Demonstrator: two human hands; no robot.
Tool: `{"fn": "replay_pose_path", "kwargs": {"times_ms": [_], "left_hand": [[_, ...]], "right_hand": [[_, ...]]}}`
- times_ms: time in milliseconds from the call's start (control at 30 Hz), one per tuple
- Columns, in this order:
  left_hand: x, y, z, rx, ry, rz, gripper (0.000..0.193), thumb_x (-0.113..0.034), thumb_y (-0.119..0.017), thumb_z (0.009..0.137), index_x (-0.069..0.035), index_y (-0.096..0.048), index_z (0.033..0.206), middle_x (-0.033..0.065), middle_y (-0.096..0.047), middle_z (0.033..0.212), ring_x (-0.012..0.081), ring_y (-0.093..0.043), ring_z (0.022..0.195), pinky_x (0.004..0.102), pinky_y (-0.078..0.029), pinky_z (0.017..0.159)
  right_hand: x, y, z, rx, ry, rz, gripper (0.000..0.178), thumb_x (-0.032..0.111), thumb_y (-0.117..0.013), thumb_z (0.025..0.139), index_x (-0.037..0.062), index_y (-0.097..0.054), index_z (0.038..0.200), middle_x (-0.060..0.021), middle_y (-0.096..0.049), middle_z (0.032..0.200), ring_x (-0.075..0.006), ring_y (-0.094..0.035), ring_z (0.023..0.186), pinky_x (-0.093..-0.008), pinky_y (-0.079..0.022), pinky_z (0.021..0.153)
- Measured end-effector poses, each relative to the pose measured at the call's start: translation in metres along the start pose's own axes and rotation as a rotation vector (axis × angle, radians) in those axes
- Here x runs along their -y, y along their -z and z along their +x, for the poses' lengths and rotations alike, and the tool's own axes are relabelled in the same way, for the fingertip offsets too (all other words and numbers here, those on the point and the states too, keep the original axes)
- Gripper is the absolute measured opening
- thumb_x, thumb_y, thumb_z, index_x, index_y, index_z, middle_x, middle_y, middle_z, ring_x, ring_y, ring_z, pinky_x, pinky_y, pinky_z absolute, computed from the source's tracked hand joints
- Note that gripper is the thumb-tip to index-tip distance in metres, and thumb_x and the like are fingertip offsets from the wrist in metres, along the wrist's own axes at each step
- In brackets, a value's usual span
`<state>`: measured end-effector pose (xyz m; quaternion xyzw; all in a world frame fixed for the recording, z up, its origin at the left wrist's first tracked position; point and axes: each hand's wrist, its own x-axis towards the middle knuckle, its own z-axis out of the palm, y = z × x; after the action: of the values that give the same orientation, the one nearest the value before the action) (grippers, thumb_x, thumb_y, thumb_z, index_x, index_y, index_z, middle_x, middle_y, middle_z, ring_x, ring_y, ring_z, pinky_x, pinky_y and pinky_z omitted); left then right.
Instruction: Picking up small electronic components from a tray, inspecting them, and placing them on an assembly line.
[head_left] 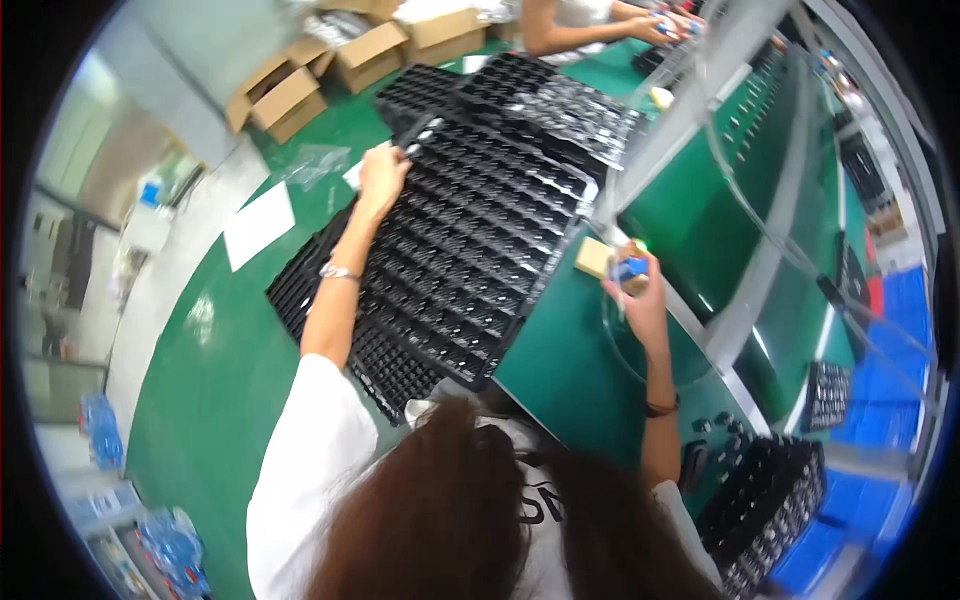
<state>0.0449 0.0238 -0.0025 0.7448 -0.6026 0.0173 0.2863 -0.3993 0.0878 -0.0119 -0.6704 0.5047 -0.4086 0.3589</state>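
Note:
My left hand (382, 178) grips the far left edge of a large black compartment tray (470, 240), which lies tilted over other black trays. The tray has rows of small pockets with glossy highlights; whether parts sit in them is too blurred to tell. My right hand (643, 300) is closed around a small blue-and-orange object (630, 268), whose exact kind I cannot make out. A pale yellow block (594, 257) lies on the green bench just left of that object, close to my fingers. A thin clear tube or cord loops near my right hand.
More black trays (545, 100) are stacked at the back. Open cardboard boxes (285, 100) and a white sheet (260, 225) lie to the left. A conveyor (740, 260) with a metal frame runs along the right. Black parts (765, 500) fill the lower right. Another person's hands (675, 25) work at the top.

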Motion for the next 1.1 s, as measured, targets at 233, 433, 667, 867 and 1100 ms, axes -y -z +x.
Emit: {"fn": "replay_pose_path", "kwargs": {"times_ms": [233,433,667,867,1100], "left_hand": [[-0.003,0.001,0.001,-0.046,0.019,0.176,0.014,-0.017,-0.058,0.081,-0.004,-0.061,0.086,0.0161,-0.061,0.09,0.0352,-0.058,0.082,0.0417,-0.046,0.075],[-0.052,0.02,-0.03,0.166,0.371,-1.293,0.014,-0.012,-0.043,0.095,0.001,-0.048,0.098,0.0167,-0.06,0.099,0.0181,-0.061,0.082,0.0258,-0.052,0.08],[-0.137,0.026,-0.118,0.468,0.756,-1.748,0.023,-0.014,-0.046,0.094,0.005,-0.053,0.106,0.0168,-0.058,0.097,0.0161,-0.057,0.084,0.0228,-0.052,0.078],[-0.182,0.005,-0.159,0.582,0.902,-1.886,0.026,-0.015,-0.052,0.092,0.003,-0.054,0.11,0.012,-0.059,0.097,0.0137,-0.055,0.082,0.0206,-0.048,0.075],[-0.213,0.0,-0.172,0.684,0.797,-1.78,0.038,-0.021,-0.055,0.091,-0.002,-0.048,0.123,0.0082,-0.057,0.11,0.0131,-0.055,0.094,0.0238,-0.045,0.087]], "right_hand": [[0.01,-0.019,0.016,-0.186,0.13,-0.239,0.046,0.021,-0.081,0.066,0.0008,-0.052,0.095,-0.0102,-0.057,0.09,-0.0158,-0.056,0.081,-0.03,-0.046,0.072],[-0.02,0.005,0.033,-0.391,0.092,0.099,0.027,0.019,-0.069,0.081,-0.0008,-0.055,0.093,-0.0037,-0.059,0.081,-0.0099,-0.055,0.074,-0.0248,-0.046,0.067],[-0.074,0.093,0.091,-0.681,-0.03,-0.288,0.039,0.032,-0.066,0.08,0.0002,-0.06,0.102,-0.0134,-0.066,0.084,-0.0216,-0.064,0.076,-0.0303,-0.048,0.071],[-0.104,0.097,0.109,-0.677,-0.074,-0.418,0.04,0.035,-0.065,0.08,0.0027,-0.06,0.103,-0.0151,-0.066,0.092,-0.0278,-0.065,0.087,-0.0338,-0.047,0.075],[-0.09,0.097,0.104,-0.667,0.099,-0.496,0.043,0.036,-0.062,0.082,-0.0001,-0.056,0.105,-0.0111,-0.063,0.088,-0.0236,-0.062,0.079,-0.0316,-0.048,0.075]]}}
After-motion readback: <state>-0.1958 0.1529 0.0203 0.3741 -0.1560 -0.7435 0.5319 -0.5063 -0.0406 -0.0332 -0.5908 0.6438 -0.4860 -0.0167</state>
